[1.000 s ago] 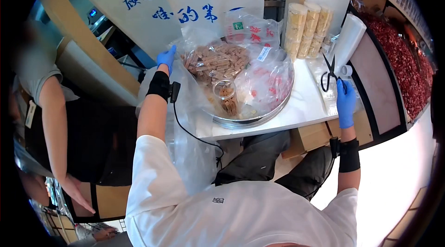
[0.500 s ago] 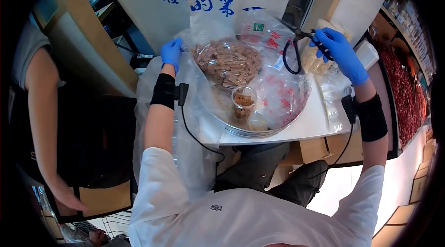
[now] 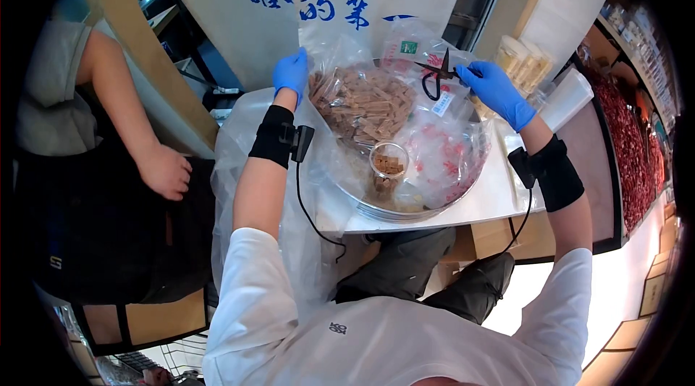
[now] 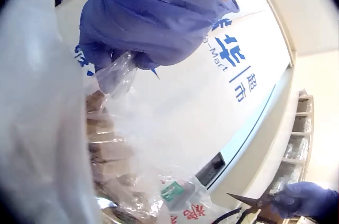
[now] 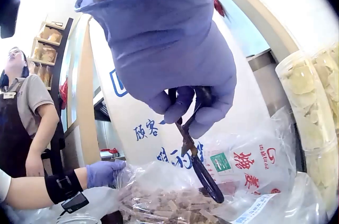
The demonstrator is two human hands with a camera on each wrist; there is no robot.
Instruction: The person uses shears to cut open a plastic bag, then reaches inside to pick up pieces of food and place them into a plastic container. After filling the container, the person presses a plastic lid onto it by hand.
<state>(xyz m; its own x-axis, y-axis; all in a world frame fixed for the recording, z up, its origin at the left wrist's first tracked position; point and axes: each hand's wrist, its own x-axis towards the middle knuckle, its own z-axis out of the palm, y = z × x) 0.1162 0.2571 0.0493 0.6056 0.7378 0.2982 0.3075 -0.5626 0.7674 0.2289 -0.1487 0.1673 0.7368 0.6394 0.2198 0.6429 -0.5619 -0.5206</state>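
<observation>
The left hand [image 3: 291, 74] pinched the rim of the clear bag [image 3: 365, 100] of brown pieces in the round tray [image 3: 413, 216]; the right hand's grip [image 3: 499, 93] curled round the scissors [image 3: 438, 73], blades apart, above red-lettered plastic [image 3: 449, 158]. The white panel [image 4: 185, 102] read "Mart", "超市"; bare worktop [image 3: 499, 201] bordered the tray's right

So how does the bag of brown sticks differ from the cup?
The bag is large and crumpled; the cup is small and round. The left hand grips the bag's edge, while the cup stands untouched. The bag holds far more pieces than the cup. Both are clear, with brown contents, in the tray.
</observation>
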